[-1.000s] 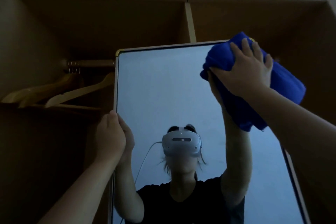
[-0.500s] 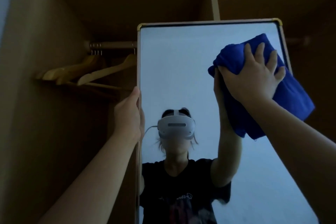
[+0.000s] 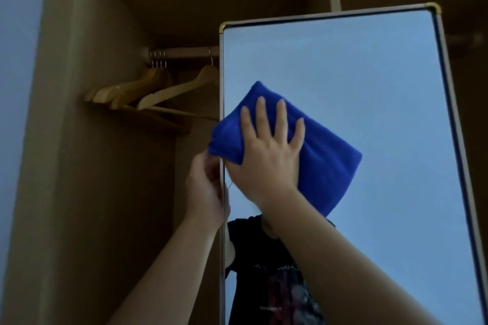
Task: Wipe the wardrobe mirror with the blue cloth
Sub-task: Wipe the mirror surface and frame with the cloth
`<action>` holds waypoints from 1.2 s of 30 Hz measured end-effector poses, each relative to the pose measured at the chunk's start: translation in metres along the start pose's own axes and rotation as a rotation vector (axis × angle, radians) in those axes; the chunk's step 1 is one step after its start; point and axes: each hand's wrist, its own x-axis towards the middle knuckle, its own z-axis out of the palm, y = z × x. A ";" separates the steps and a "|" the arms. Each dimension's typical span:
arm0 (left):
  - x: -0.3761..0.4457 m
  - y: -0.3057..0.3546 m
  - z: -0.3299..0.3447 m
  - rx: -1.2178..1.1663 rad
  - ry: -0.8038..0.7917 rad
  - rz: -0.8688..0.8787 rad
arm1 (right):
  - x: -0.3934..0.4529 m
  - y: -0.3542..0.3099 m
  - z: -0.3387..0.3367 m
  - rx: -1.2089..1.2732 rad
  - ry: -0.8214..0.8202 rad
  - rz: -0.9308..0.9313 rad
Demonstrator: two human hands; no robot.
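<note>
The tall wardrobe mirror [image 3: 369, 82] with a thin gold frame fills the right half of the head view. A folded blue cloth [image 3: 324, 161] lies flat against the glass near its left edge. My right hand [image 3: 266, 150] presses on the cloth with fingers spread. My left hand [image 3: 206, 187] grips the mirror's left frame edge just below the cloth's lower corner. The glass reflects a person's dark printed T-shirt below my right forearm.
An open wooden wardrobe surrounds the mirror. Several wooden hangers [image 3: 148, 90] hang from a rail [image 3: 182, 52] at upper left, close to the mirror's left edge. A pale wall [image 3: 15, 87] borders the far left.
My right hand has slid the blue cloth from the mirror's upper right down and left to its left edge. The camera view has shifted, so the mirror sits further right.
</note>
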 end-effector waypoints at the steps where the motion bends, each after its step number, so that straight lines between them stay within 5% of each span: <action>1: -0.002 -0.001 -0.004 -0.016 0.009 0.001 | -0.005 -0.005 0.003 0.004 -0.014 -0.025; 17: -0.013 -0.001 -0.017 -0.115 0.012 -0.134 | -0.047 0.013 0.008 0.157 -0.134 -0.401; 25: -0.022 -0.007 -0.019 0.225 0.084 -0.180 | -0.108 0.021 0.037 0.135 -0.128 -0.486; 36: -0.042 -0.027 -0.022 0.371 0.236 -0.095 | -0.170 0.027 0.060 -0.060 -0.207 -0.567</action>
